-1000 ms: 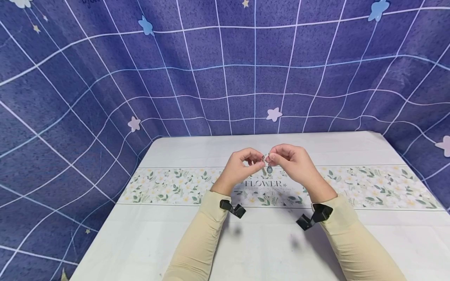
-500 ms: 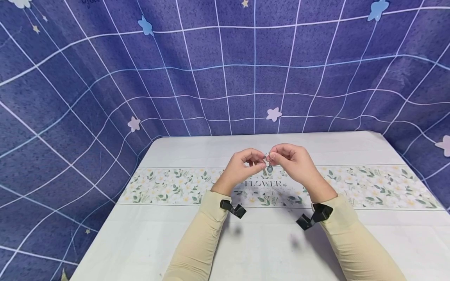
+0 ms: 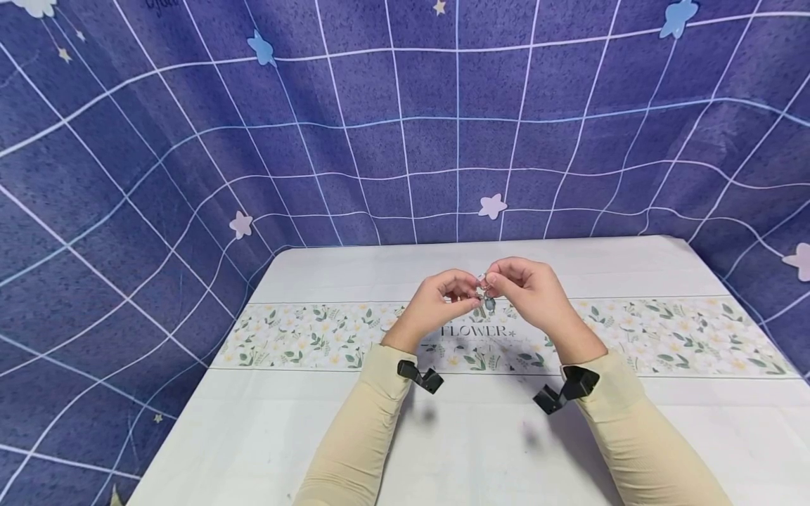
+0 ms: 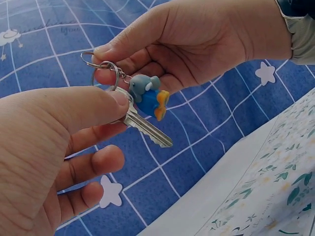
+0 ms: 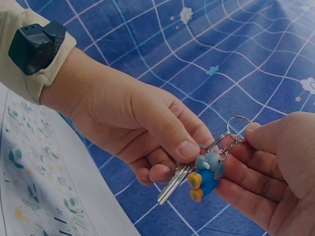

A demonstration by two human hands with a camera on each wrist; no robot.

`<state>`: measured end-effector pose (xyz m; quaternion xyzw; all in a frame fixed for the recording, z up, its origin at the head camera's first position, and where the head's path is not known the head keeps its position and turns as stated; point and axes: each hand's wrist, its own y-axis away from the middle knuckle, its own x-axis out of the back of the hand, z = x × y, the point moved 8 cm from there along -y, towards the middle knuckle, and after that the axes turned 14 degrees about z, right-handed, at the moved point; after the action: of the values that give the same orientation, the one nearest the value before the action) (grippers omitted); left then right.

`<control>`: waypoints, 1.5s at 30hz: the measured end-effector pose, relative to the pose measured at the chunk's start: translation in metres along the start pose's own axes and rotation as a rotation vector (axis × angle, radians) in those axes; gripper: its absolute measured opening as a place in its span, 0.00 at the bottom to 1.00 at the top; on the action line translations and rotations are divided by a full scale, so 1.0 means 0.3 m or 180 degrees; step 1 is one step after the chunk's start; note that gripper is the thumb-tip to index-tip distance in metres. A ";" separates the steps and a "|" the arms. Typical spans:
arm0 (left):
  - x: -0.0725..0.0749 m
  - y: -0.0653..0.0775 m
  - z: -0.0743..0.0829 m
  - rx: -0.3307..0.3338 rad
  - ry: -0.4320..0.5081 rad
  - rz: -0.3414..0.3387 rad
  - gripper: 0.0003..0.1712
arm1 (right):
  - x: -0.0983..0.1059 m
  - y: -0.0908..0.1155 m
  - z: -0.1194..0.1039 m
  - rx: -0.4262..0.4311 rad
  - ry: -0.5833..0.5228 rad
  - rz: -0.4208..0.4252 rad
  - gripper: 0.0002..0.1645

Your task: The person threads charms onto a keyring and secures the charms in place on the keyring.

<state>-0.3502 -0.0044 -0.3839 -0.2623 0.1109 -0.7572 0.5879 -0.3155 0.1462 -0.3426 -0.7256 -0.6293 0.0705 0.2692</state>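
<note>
My left hand (image 3: pixel 433 303) pinches the bow of a silver key (image 4: pixel 150 131) between thumb and index finger; its other fingers curl loosely below. Opposite it, my right hand (image 3: pixel 530 294) pinches a metal key ring (image 5: pixel 238 116) between thumb and fingers. A second ring (image 4: pixel 116 73) passes from that ring to the key, its lower part behind my left thumb. From a short chain (image 5: pixel 229 147) hangs a small grey elephant charm (image 4: pixel 150 98) with a blue body and yellow feet, beside the key. Both hands are held above the table, fingertips close together. In the head view the keychain appears tiny.
Below the hands lies a white table (image 3: pixel 481 436) with a floral printed band (image 3: pixel 304 337) marked FLOWER. A blue curtain (image 3: pixel 380 140) with white grid lines and stars hangs behind and at the sides. Each wrist wears a black camera mount (image 3: pixel 566 390).
My left hand has shifted slightly right, towards the right hand, and the charm has swung a little to the right. My right hand stays nearly where it was.
</note>
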 end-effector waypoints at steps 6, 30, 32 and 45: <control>-0.017 0.006 -0.016 0.0070 -0.0034 -0.0067 0.14 | 0.004 -0.004 0.008 -0.0023 -0.0005 0.0047 0.10; 0.030 0.002 -0.076 0.0280 0.0396 0.0172 0.04 | 0.020 -0.013 0.024 0.0036 -0.0190 0.0166 0.09; 0.045 0.000 -0.073 0.0278 0.0438 0.0219 0.04 | 0.017 -0.015 0.024 0.0034 -0.0230 0.0175 0.09; 0.124 -0.013 0.065 0.0256 0.0303 0.0293 0.05 | 0.012 -0.015 0.048 -0.0066 -0.0291 0.0188 0.10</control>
<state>-0.3497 -0.0358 -0.3559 -0.1968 0.1200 -0.7448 0.6263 -0.3250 0.1542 -0.3517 -0.7427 -0.6199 0.1050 0.2304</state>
